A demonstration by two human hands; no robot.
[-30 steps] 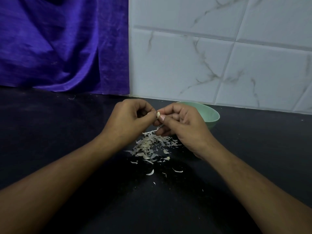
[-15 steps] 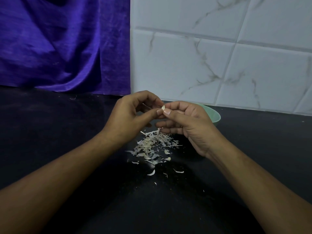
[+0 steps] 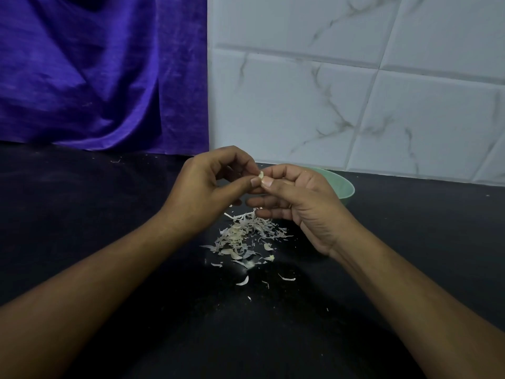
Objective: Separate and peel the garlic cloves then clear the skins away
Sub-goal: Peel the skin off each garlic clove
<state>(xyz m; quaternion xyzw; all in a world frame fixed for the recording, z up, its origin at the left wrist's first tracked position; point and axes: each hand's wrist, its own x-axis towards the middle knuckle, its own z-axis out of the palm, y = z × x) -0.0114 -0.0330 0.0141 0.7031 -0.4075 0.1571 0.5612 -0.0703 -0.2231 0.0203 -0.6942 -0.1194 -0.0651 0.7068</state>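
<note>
A small pale garlic clove (image 3: 261, 175) is pinched between the thumbs and forefingers of both hands, held above the black counter. My left hand (image 3: 210, 187) grips it from the left and my right hand (image 3: 297, 203) from the right, fingertips touching. Most of the clove is hidden by the fingers. Directly below lies a heap of dry garlic skins (image 3: 246, 236), with a few stray flakes nearer me. A pale green bowl (image 3: 345, 187) sits behind my right hand, mostly covered by it; its contents are hidden.
The black counter (image 3: 82, 214) stretches left and right of the hands. A purple cloth (image 3: 95, 72) hangs at the back left, and a white marbled tile wall (image 3: 355, 91) rises at the back right.
Both hands have risen slightly with the clove and shifted a little away from me. The skin heap and bowl have stayed put.
</note>
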